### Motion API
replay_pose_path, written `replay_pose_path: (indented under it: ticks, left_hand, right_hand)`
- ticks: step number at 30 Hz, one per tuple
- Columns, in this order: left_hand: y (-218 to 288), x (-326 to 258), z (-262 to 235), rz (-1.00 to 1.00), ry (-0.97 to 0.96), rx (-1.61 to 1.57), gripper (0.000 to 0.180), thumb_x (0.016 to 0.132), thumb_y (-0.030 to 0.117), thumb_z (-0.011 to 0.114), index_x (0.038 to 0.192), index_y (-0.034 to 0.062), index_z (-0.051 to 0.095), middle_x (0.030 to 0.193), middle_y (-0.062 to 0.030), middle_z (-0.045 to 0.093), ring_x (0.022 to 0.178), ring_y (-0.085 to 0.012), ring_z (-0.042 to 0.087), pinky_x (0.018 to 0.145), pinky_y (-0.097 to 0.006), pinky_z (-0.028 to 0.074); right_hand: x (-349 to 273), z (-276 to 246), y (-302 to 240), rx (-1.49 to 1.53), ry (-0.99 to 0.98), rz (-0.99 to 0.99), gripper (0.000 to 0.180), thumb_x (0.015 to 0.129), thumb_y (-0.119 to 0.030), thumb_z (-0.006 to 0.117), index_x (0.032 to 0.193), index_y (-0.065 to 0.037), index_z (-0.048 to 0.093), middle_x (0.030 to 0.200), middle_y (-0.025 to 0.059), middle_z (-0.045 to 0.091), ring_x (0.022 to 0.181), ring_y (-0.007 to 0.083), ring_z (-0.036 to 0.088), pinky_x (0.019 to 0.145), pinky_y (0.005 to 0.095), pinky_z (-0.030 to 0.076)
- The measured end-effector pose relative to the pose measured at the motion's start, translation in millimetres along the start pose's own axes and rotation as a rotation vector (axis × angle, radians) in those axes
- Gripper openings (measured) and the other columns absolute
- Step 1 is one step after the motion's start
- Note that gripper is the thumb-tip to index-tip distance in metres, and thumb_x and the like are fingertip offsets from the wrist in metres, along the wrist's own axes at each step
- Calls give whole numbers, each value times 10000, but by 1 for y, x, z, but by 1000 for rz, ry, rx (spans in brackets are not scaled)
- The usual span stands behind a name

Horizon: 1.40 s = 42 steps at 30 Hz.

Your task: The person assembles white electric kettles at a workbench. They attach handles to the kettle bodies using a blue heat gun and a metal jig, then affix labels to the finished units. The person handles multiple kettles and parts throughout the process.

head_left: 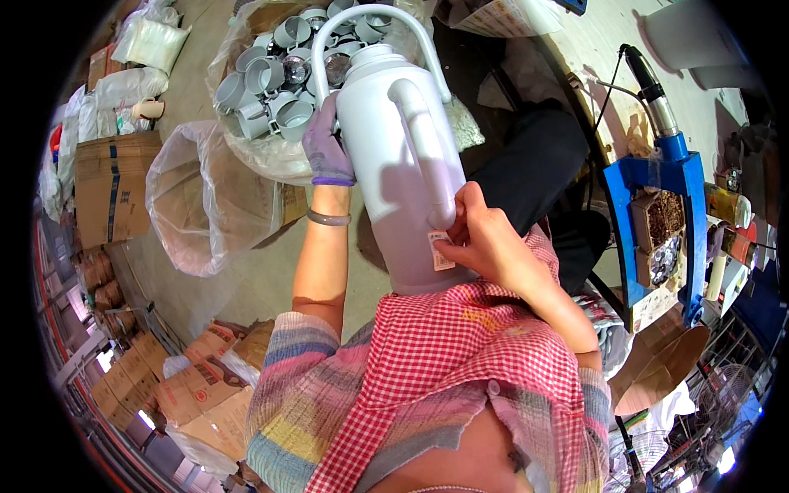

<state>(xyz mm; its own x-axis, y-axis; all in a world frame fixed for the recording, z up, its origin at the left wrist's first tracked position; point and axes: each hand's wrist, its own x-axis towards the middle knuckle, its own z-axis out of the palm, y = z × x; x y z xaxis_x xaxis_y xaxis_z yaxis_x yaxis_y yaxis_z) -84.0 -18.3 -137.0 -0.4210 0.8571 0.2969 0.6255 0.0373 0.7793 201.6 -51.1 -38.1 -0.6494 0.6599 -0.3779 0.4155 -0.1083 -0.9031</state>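
Observation:
A tall pale grey vacuum jug (374, 177) leans upright against my checked apron, its side handle (423, 148) facing me and its hooped carrying handle (374, 11) raised over the neck. My left hand (327, 146), in a purple-grey glove, is wrapped round the jug's left side below the neck; some of its fingers are hidden behind the body. Bare and closed in a pinch, my right hand (481, 234) is at the foot of the side handle. Its thumb lies on the upper end of a small printed label (441, 251), low on the jug.
Beyond the jug, a plastic-lined bag (283, 160) holds many grey cups (265, 76). An open clear bag (193, 205) and a carton (115, 189) are at left. On the right, a blue metal frame (694, 222) stands on the bench near a cylindrical tool (653, 99).

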Motion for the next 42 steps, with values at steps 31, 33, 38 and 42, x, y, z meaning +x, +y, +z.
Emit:
replay_pose_path:
  ticks: [31,33,38,42]
  left_hand:
    - [38,89,-46,-66,319,-231,339,1005,116,507,1286,-63,572,1205,-155,656,1100,-223,608,981,-341,477]
    - [49,150,-51,366,410,113,408,970,119,580,1328,-68,521,1275,-183,610,1107,-252,598,941,-371,494]
    - [144,299,24,286,498,-569,282,930,142,690,1153,-16,618,936,-38,636,858,-132,570,770,-287,484]
    - [189,393,121,330,625,-964,210,912,98,705,1077,-11,635,913,-24,635,823,-113,577,742,-269,498]
  right_hand:
    - [-32,-90,39,-191,273,-130,1010,737,-335,867,1502,-5,295,1564,267,241,1454,400,270,1160,447,304]
    - [-22,-118,10,-186,472,-170,711,813,-251,809,1396,-33,465,1502,212,376,1333,366,459,1066,424,421]
    - [6,-171,-32,-364,548,-365,538,840,-202,777,1301,-45,549,1456,214,434,1325,388,464,1083,421,403]
    - [15,-207,-62,-487,468,-463,501,841,-236,775,1270,-65,582,1435,200,457,1284,378,503,1031,410,455]
